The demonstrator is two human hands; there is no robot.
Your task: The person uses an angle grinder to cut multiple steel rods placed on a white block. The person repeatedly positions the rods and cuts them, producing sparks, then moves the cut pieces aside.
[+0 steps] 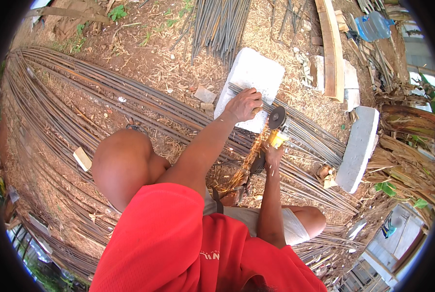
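My left hand (245, 104) is closed around a bundle of steel rods (319, 141) where they lie across a white block (252, 73). Just to its right, my right hand (274, 155) grips a yellow angle grinder (277, 138). The grinder's dark cutting disc (277, 118) is up against the rods beside the block's edge. A stream of orange sparks (246, 168) sprays from there down toward my legs. Exactly which rod the disc touches, I cannot make out.
Long rusty rods (105, 82) run along the ground to the left and beneath the work. More dark rods (220, 29) lie in a pile at the far side. Right of the rods' ends rests a grey block (358, 148). Beyond are a wooden plank (330, 48) and a blue bottle (373, 26).
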